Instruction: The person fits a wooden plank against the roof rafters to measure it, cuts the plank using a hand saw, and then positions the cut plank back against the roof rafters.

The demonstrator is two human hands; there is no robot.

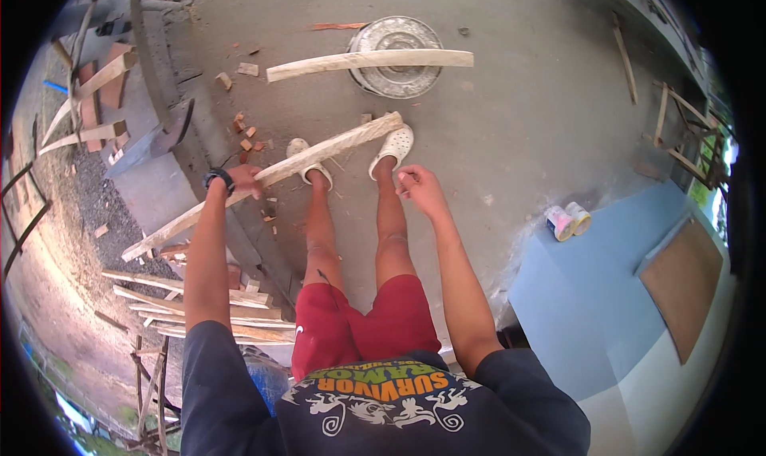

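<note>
A long wooden plank (319,151) slants across in front of my legs, its far end over my right clog. My left hand (243,181), with a dark watch on the wrist, is closed on the plank left of its middle. To the right of the plank, clear of it, is my right hand (421,191), its fingers curled together in a pinch. Whatever they hold, if anything, is too small to make out. Farther forward, a second plank (375,59) lies across an upturned metal bucket (396,81).
Several cut planks (215,312) lie piled at my lower left. Wood offcuts and brick bits (246,135) litter the concrete floor (511,121). A hand saw (148,149) lies at the left. Two small cans (568,221) stand by a blue-grey panel (590,296) at the right.
</note>
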